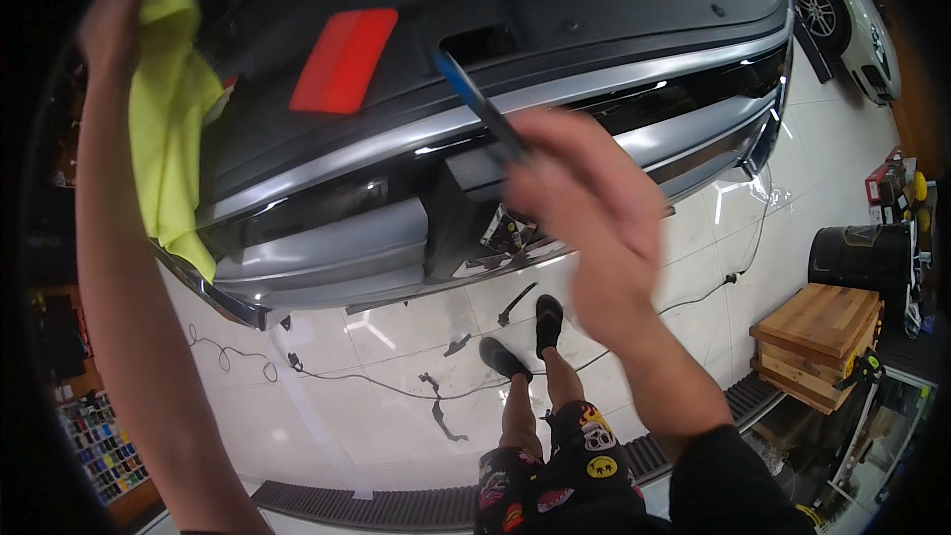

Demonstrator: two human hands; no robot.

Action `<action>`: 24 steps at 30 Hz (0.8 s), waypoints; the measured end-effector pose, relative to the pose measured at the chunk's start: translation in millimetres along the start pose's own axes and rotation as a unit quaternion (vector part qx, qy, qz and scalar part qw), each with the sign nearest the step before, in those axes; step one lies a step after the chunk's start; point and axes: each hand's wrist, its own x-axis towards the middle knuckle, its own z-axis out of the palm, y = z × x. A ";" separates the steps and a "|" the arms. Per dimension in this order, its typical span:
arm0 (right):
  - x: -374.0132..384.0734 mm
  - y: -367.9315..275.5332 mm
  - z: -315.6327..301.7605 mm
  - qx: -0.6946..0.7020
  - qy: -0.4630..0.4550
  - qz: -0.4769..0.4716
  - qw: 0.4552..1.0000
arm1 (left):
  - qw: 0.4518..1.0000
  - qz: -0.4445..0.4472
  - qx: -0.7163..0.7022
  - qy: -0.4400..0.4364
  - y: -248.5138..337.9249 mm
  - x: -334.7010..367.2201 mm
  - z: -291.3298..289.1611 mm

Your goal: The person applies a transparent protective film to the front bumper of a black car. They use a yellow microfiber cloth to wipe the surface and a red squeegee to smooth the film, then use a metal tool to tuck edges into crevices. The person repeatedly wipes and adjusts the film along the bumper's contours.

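Observation:
My left hand [111, 25], raised at the far left and blurred, is closed on a yellow-green cloth [163, 129]. The cloth hangs down over the left corner of a silver-and-black car end [327, 248]. In the middle, my right hand [604, 193] grips a slim dark tool with a blue tip [471, 94]. It points up and left, above the car's bright trim, and motion blur hides its exact kind. A flat red squeegee card [342, 59] lies on the black panel [594, 0] behind the trim, between my two hands.
A thin cable [386, 383] runs across the tiled floor past my feet, with several dark loose pieces [443, 406] near it. Wooden boxes [817, 337] and a black drum [862, 263] stand at the right. Another light-coloured car [862, 50] is at the far right.

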 end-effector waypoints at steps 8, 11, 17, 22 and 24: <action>-60.1 56.6 -102.5 -0.218 0.033 -0.035 0.975 | 0.926 0.184 -0.329 -0.030 208.2 -222.1 17.9; -50.5 82.5 -100.5 -0.252 0.079 -0.119 0.957 | 0.895 0.228 -0.372 -0.091 225.5 -250.6 7.4; -34.0 101.0 -91.1 -0.333 0.125 -0.231 0.905 | 0.873 0.440 -0.200 -0.064 241.0 -261.4 13.1; -25.9 96.9 -74.9 -0.373 0.139 -0.262 0.879 | 0.874 0.436 -0.203 -0.071 242.3 -264.7 16.3; -24.0 99.1 -72.5 -0.388 0.143 -0.271 0.869 | 0.874 0.434 -0.205 -0.070 240.8 -265.5 17.2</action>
